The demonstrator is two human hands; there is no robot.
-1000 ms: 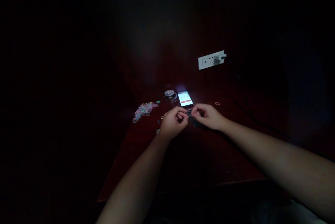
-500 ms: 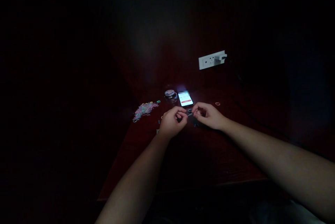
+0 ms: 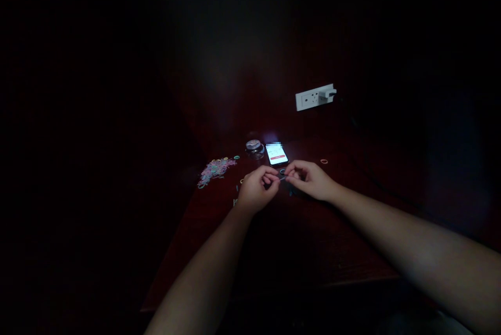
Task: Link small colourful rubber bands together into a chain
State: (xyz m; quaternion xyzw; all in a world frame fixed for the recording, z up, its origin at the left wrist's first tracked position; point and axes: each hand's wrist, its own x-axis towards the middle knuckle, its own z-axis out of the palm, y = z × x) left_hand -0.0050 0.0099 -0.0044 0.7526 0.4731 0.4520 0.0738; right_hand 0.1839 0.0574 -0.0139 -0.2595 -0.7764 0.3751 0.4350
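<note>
My left hand (image 3: 258, 188) and my right hand (image 3: 311, 179) meet over the dark red table, thumbs and fingertips pinched. A small pale rubber band (image 3: 282, 178) is stretched between them, each hand gripping one end. Just behind the fingertips lies another light band (image 3: 282, 171). To the left spreads a pile of small coloured rubber bands (image 3: 216, 170), pink, blue, green and yellow. A few loose bands lie beside my left hand, partly hidden by it, and a dark blue piece (image 3: 290, 193) sits below my right fingers.
A lit phone (image 3: 276, 154) lies behind my hands, with a round clear jar (image 3: 254, 148) at its left. An orange band (image 3: 324, 161) lies to the right. A white wall socket (image 3: 315, 97) holds a plug, its dark cable trailing right. The table's edge (image 3: 168, 251) runs along the left.
The whole view has shifted, so everything sits slightly lower. My fingertips have come a little closer together, both still holding the pale rubber band.
</note>
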